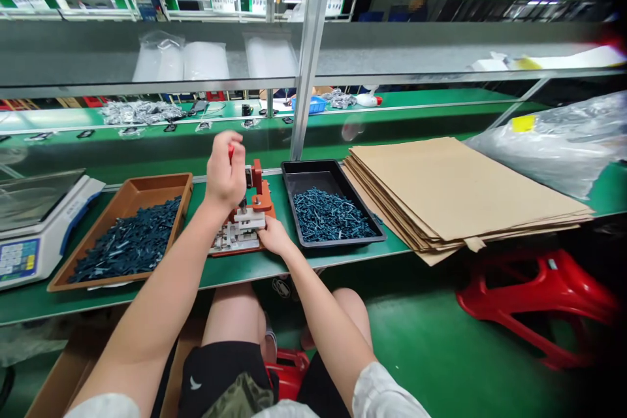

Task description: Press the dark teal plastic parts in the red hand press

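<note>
Digital scale (29, 241) at the left end of the counter (235, 274), brown tray (157, 179) of dark teal parts (127, 241), left hand (225, 173) with fingers (220, 157) closed around a red handle (230, 153), orange-red press jig (259, 199) mid-counter, right hand (274, 236) on its base, grip unclear, black tray (313, 166) just beside, cardboard sheets (441, 189) overhanging the front edge, red stool (539, 300) lower right

Logged from my remote feed: white digital weighing scale (39, 228) with blue keypad at far left of the green laminate workbench (235, 277). Stack of tan corrugated cardboard sheets (465, 189) lies flat on the bench at right; crumpled clear plastic bag with yellow label (553, 144) just beyond it. Red moulded plastic stool (539, 294) stands on the glossy green floor (416, 339). Above, puffy clear plastic bags (206, 59) sit on a long grey metal shelf (392, 46), beside a vertical aluminium upright (311, 59). Small blue plastic basket (308, 104) noted on a farther green bench (441, 99).
</note>
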A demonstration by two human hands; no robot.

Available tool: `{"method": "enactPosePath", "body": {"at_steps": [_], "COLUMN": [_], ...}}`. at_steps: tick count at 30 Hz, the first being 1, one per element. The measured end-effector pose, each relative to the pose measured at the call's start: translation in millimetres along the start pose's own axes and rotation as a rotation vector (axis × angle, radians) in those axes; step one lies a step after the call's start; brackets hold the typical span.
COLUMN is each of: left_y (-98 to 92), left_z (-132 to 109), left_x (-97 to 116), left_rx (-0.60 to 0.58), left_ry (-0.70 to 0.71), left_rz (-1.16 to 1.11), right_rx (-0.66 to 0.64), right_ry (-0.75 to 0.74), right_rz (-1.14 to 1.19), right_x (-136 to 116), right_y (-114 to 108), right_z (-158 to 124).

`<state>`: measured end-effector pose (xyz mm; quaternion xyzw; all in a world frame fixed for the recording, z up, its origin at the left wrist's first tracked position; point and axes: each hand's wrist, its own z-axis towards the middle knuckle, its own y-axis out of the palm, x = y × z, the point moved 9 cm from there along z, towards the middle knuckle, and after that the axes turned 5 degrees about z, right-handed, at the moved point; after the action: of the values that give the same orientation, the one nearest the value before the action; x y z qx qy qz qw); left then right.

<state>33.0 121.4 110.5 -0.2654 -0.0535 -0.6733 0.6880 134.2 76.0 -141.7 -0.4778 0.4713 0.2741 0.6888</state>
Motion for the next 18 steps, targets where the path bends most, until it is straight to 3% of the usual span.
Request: {"method": "enactPosePath", "body": {"at_steps": [3,5,8,10,12,14,16,18], "left_y": [15.6,9.7,-22.9,-44.7,-40.8,-29.8,-23.9,-25.7], "left_z": [26.1,16.8,-44.6,-100.8,-151.2,-189.8,-208.1,-211.0], "left_x": [-26.4,-30.2,-36.7,-67.3,-119.6,-166.8,-190.1,-195.4], "left_rx": [-0.113,-0.111,-0.005,0.031,-0.187,-0.398,-0.485,-0.447], "left_ry": [-0.087,-0.082,-0.086,-0.201,-0.393,-0.595,-0.722,-0.802], "left_rz": [-0.059,-0.038,0.062,0.232,0.403,0.401,0.367,0.308], "right_rx": [0.029,0.076,0.075,0.024,-0.005,0.010,0.037,0.061], "right_ry": [-0.005,-0.044,-0.122,-0.137,-0.107,-0.093,-0.182,-0.288], "right_rz": [-0.025,-0.026,-0.010,-0.021,-0.056,-0.079,-0.060,-0.010], "right_x": [0.4,-3.9,-14.2,-17.8,-16.1,-14.8,-22.4,-32.3], "right_y": [0.4,-2.5,-2.8,0.9,2.7,0.9,-1.1,-2.8], "right_z": [-1.7,-4.8,-9.8,-8.9,-4.9,-2.3,-4.9,-11.5]}}
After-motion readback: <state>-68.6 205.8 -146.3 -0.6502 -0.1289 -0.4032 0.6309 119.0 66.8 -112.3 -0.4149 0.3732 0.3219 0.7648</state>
